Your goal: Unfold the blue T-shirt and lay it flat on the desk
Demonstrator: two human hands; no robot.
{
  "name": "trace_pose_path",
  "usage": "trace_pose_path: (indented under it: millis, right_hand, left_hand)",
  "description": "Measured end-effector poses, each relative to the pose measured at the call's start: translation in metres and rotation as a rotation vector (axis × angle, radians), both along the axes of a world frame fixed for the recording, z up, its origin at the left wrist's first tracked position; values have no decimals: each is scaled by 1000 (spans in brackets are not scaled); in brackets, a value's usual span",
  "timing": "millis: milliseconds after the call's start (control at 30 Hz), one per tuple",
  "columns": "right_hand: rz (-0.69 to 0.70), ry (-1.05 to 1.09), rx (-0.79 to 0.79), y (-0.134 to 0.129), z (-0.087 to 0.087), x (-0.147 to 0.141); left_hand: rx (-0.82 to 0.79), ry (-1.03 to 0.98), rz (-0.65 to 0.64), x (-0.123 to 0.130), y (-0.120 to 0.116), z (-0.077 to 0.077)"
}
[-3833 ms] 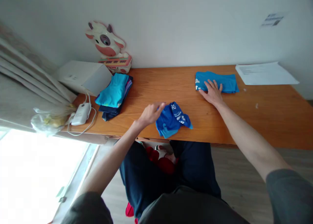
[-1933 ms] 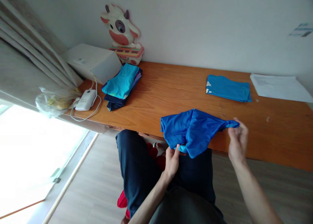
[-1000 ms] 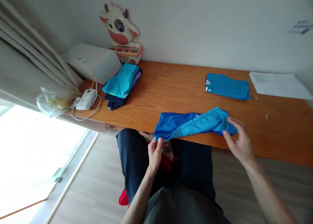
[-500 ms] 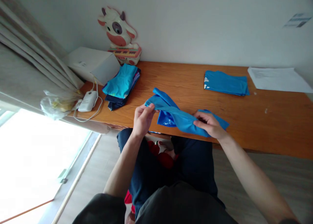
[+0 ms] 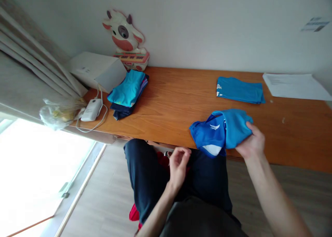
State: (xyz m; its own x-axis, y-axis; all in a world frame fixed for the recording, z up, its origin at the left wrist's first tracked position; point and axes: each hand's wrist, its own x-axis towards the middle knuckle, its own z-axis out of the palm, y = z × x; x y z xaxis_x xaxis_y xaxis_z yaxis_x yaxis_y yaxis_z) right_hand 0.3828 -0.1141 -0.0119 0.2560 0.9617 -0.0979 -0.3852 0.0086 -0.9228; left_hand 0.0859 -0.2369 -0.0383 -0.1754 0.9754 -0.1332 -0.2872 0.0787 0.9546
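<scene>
Blue shorts [image 5: 220,131], bunched and partly folded, sit at the near edge of the wooden surface [image 5: 176,102], with a lower corner hanging just over that edge. Fabric is smooth and slightly glossy, in two shades: a darker royal blue panel on the left and a lighter turquoise fold on the right. A small white wing-like logo is printed on the dark panel; a white patch shows at the bottom corner. No lettering is readable.

Right hand [image 5: 252,143] grips the turquoise end of the shorts, fingers [image 5: 249,126] wrapped around the cloth. Left hand [image 5: 178,164] is off the cloth, below the surface edge over the lap, fingers loosely curled and holding nothing.

Folded turquoise garment [image 5: 240,90] lies flat farther back on the surface, rectangular, with white print at its left end too small to read. Sheet of paper [image 5: 295,86] lies to its right, with faint print that cannot be read. At the left, a stack of folded clothes [image 5: 128,93] has turquoise on top and dark navy beneath. Behind it stands a white box [image 5: 95,73] and a cow-shaped toy [image 5: 124,40], white with pink patches. White adapter [image 5: 90,110] with cord lies just left of the stack, and beside it a crumpled clear plastic bag [image 5: 58,112]. The surface has orange-brown, visible wood grain.
</scene>
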Motion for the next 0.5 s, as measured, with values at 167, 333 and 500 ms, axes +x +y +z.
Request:
trace_pose_path:
  millis: [167,333,500]
  right_hand:
    - [87,-96,-55,-73,-6,-22]
    - [208,-166,14,-116,-11,-26]
    - [116,-267,149,-157,-37,-6]
  left_hand:
    - [-52,15,-126,44,-62,-23]
    - [-57,-7,-70,42,-37,-21]
    - [-31,55,-33,27,6,-3]
